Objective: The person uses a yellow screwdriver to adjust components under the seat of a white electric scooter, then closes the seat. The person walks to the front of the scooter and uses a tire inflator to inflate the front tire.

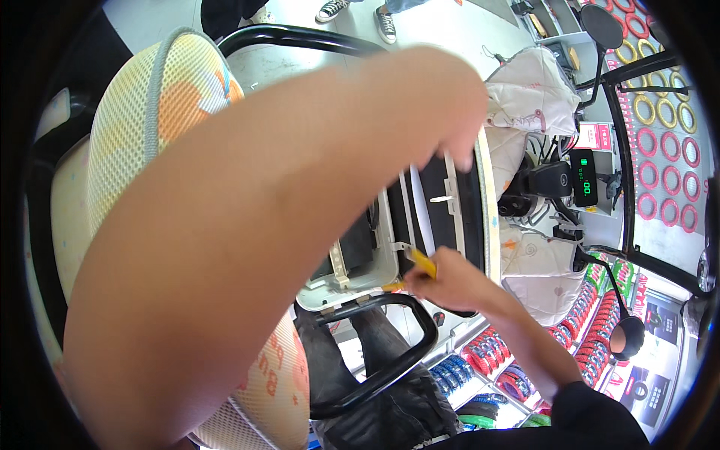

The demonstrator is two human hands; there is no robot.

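Note:
My right hand (450, 279) is closed around a yellow and black hand tool (424, 263), whose exact kind I cannot make out. Its fingers are over the edge of a pale open compartment (321, 297) in an electric scooter. Inside the compartment lies a dark block (354, 251) beside a light bracket (339, 264). Beyond it is a black panel (469, 217) with pale strips. My bare left forearm crosses close to the camera and covers much of the compartment. My left hand (450, 105) is bent down above the panel, blurred, its fingers mostly hidden.
Patterned mesh seat covers (124, 112) lie at the left, and black tubular rails (300, 35) flank the compartment. Handlebars with quilted covers (536, 94), a lit display (583, 178) and mirrors (602, 27) stand right. Shelves hold red coils (487, 352). Another person's sneakers (385, 25) show at top.

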